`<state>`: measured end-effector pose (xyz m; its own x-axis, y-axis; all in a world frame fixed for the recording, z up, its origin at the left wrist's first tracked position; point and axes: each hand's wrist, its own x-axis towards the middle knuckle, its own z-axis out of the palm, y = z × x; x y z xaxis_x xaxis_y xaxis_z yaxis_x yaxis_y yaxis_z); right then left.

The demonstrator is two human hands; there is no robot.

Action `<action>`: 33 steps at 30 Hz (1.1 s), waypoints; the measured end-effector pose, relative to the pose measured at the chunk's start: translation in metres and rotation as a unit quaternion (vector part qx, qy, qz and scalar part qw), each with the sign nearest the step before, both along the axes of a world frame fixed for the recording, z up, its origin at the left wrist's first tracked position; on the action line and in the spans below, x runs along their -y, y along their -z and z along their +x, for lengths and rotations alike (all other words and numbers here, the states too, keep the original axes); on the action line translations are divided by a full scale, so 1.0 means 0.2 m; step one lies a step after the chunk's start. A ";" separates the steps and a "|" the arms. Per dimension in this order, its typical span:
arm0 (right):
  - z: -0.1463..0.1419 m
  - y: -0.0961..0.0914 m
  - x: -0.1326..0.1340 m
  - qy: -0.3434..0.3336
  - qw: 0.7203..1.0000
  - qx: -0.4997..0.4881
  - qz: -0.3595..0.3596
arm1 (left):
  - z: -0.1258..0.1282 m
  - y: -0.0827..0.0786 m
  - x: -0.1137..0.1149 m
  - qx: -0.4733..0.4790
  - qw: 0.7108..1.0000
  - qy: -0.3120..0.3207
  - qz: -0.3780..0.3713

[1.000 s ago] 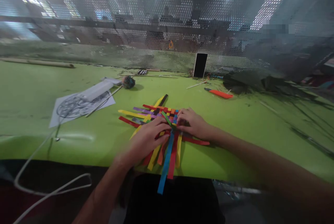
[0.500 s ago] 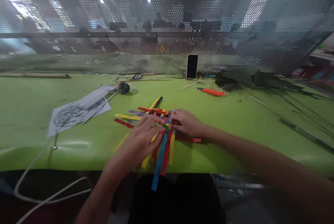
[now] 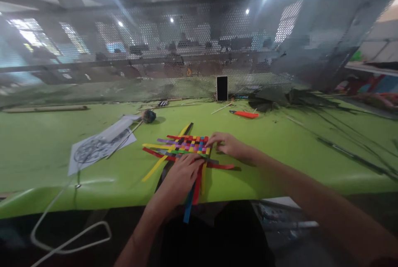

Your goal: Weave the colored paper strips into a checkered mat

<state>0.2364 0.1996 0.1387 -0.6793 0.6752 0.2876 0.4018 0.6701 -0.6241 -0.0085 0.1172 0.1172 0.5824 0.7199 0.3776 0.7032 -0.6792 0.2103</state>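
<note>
A mat woven from coloured paper strips [image 3: 188,144] lies on the green table [image 3: 280,151] near its front edge. Loose strip ends stick out on all sides, and a blue one [image 3: 188,211] hangs over the edge. My left hand [image 3: 182,173] lies flat on the near strip ends, fingers stretched out and pressing down just below the woven part. My right hand [image 3: 228,146] rests at the mat's right edge, its fingers curled and pinching at the strips there.
A printed sheet [image 3: 99,146] with a thin stick lies to the left, a dark ball [image 3: 149,115] behind it. A phone [image 3: 222,88] leans on the perforated screen at the back. An orange cutter [image 3: 244,114], dark leaves [image 3: 280,97] and a white cable [image 3: 62,200] lie about.
The view has tilted up and pulled back. My left hand slid down from the woven part onto the near strip ends, uncovering the weave. My right hand stayed at the right edge.
</note>
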 end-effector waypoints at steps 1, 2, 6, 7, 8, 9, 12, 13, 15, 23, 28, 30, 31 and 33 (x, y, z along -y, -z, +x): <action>0.03 0.00 0.02 -0.007 1.000 0.009 0.014 | 0.00 0.00 0.00 0.000 1.000 0.009 0.008; 0.05 0.01 0.04 -0.015 0.999 0.032 0.034 | 0.00 0.00 0.00 -0.005 1.000 0.020 0.013; 0.07 0.04 0.11 -0.018 0.983 0.123 0.139 | 0.00 0.00 0.00 -0.025 0.999 0.042 0.021; 0.06 0.04 0.12 -0.022 0.978 0.138 0.157 | 0.00 0.01 0.00 -0.025 0.999 0.036 0.019; 0.05 0.04 0.12 -0.028 0.973 0.150 0.171 | 0.00 0.01 0.00 -0.024 0.999 0.028 0.015; 0.04 0.03 0.12 -0.034 0.970 0.159 0.180 | 0.00 0.02 0.00 -0.023 1.000 0.019 0.010; 0.03 -0.02 0.11 -0.054 0.961 0.195 0.190 | 0.00 0.03 0.01 -0.026 1.000 0.000 0.003; 0.02 -0.03 0.11 -0.062 0.957 0.212 0.189 | 0.00 0.03 0.01 -0.030 1.000 -0.003 0.004; 0.01 -0.07 0.09 -0.075 0.949 0.247 0.182 | 0.01 0.03 0.02 -0.034 0.999 -0.006 0.009; -0.08 -0.21 0.06 -0.038 0.932 0.348 0.096 | 0.00 0.01 0.01 -0.056 0.998 0.014 0.020; -0.08 -0.17 0.10 -0.003 0.941 0.318 0.112 | 0.00 0.03 -0.01 -0.074 0.997 0.012 0.022; -0.05 -0.12 0.10 0.025 0.955 0.247 0.165 | 0.00 0.03 -0.01 -0.073 0.997 0.012 0.026; -0.03 -0.08 0.09 0.048 0.957 0.213 0.191 | 0.00 0.03 -0.01 -0.073 0.997 0.016 0.028; 0.00 -0.03 0.07 0.055 0.957 0.196 0.207 | 0.01 0.03 -0.01 -0.069 0.997 0.017 0.028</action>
<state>0.2363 0.1849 0.1450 -0.7212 0.6320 0.2836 0.6332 0.7675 -0.0999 -0.0073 0.1191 0.1118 0.6560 0.6787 0.3302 0.6988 -0.7115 0.0743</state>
